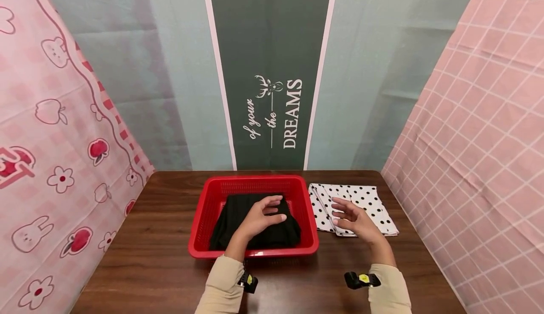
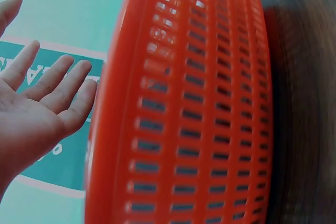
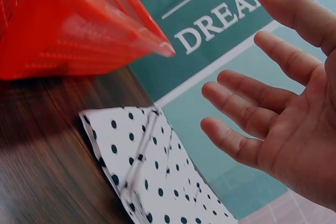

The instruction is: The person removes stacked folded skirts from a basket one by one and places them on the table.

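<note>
A red plastic basket (image 1: pixel 197 229) with slotted walls stands on the table, and a folded black cloth (image 1: pixel 263 238) lies inside it. My left hand (image 1: pixel 260 217) is over the basket, overlapping the black cloth in the head view; in the left wrist view its fingers are spread and hold nothing. To the right of the basket lies a folded white cloth with black dots (image 1: pixel 369 200). Over that dotted cloth is my right hand (image 1: pixel 357 219), fingers loosely bent and apart, with nothing in its grasp. The right wrist view shows its palm (image 3: pixel 299 145) bare.
The brown wooden table (image 1: pixel 157 238) ends at a hanging with printed lettering (image 1: pixel 293 113) behind. A pink printed curtain (image 1: pixel 63 139) borders the left side, and a pink checked curtain (image 1: pixel 480 153) the right. Each forearm wears a black wrist camera (image 1: pixel 361 280).
</note>
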Demonstrator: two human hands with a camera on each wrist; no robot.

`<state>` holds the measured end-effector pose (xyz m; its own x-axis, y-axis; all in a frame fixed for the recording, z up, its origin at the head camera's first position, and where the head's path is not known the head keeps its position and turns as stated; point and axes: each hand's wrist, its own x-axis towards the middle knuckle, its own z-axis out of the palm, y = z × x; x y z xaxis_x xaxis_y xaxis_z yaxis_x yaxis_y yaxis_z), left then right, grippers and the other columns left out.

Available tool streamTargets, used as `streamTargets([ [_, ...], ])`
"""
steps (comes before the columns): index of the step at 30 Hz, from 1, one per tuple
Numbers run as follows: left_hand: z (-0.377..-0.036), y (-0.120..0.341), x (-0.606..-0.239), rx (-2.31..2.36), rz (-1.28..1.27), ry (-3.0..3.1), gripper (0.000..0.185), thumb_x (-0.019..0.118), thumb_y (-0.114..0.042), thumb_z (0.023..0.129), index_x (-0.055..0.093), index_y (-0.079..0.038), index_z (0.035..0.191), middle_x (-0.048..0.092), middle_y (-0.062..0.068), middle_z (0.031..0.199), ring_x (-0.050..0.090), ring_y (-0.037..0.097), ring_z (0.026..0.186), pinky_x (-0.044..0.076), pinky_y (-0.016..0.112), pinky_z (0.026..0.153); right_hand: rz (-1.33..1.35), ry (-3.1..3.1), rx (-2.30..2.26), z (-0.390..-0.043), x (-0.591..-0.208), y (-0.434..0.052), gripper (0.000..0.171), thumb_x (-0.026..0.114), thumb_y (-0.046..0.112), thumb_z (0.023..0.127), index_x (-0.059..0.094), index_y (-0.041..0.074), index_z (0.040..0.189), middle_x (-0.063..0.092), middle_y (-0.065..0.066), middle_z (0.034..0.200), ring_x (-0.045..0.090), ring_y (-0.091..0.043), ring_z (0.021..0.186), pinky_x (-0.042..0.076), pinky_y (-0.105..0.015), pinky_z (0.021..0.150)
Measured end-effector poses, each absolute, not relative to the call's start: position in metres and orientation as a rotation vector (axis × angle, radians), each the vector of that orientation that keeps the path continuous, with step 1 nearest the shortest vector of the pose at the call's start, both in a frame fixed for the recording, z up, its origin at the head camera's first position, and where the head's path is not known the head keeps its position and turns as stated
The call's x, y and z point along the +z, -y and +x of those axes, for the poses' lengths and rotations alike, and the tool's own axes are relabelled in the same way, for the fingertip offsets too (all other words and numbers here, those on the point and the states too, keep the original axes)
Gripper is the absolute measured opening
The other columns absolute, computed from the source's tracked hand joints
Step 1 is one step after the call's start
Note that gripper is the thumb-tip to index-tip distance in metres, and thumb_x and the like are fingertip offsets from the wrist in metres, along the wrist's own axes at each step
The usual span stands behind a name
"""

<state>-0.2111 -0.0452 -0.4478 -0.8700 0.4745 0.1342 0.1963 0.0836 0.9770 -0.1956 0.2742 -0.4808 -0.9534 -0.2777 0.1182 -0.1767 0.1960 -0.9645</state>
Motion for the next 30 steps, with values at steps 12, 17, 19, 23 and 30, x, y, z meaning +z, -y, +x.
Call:
streamTargets([
  [12,-0.218,0.074,-0.444,1.853,0.66,-2.176,0.05,0.066,-0.004,0.085,0.048,0.003,0.13,0.047,0.022,0.13,0.046,0.04,0.116,0.036,0.049,0.096,-0.466,-2.267,-1.908,-0.206,-0.478,-0.248,0.058,0.065,0.0,0.084,0.041,-0.001,0.137,0.043,-0.028,0.132,0.042,-0.049,0.117,0.049,-0.035,0.082],
  [17,-0.219,0.087,-0.443,1.843,0.615,-2.212,0.05,0.067,-0.005,0.084,0.049,0.002,0.13,0.047,0.022,0.13,0.046,0.04,0.116,0.038,0.048,0.095,-0.492,-2.228,-1.91,-0.214,-0.479,-0.241,0.058,0.064,0.001,0.085,0.039,-0.004,0.137,0.042,-0.03,0.131,0.042,-0.049,0.117,0.049,-0.036,0.082],
  [19,-0.22,0.093,-0.444,1.835,0.59,-2.224,0.051,0.067,-0.006,0.084,0.049,0.001,0.131,0.047,0.021,0.13,0.046,0.039,0.117,0.039,0.046,0.095,-0.494,-2.196,-1.917,-0.217,-0.479,-0.238,0.059,0.065,0.003,0.085,0.039,-0.004,0.137,0.042,-0.031,0.131,0.042,-0.048,0.118,0.049,-0.035,0.083],
  [23,-0.222,0.104,-0.444,1.822,0.554,-2.248,0.051,0.067,-0.007,0.085,0.048,0.001,0.132,0.046,0.021,0.132,0.045,0.039,0.117,0.039,0.045,0.095,-0.514,-2.133,-1.928,-0.224,-0.477,-0.23,0.061,0.065,0.006,0.085,0.037,-0.004,0.138,0.04,-0.033,0.132,0.041,-0.049,0.118,0.048,-0.036,0.085],
  [30,-0.236,0.123,-0.465,1.818,0.49,-2.32,0.051,0.067,-0.007,0.084,0.049,0.001,0.13,0.048,0.02,0.13,0.046,0.037,0.116,0.036,0.047,0.097,-0.466,-2.147,-1.869,-0.237,-0.476,-0.219,0.057,0.063,0.009,0.087,0.039,0.002,0.139,0.038,-0.03,0.135,0.039,-0.041,0.122,0.045,-0.043,0.088],
])
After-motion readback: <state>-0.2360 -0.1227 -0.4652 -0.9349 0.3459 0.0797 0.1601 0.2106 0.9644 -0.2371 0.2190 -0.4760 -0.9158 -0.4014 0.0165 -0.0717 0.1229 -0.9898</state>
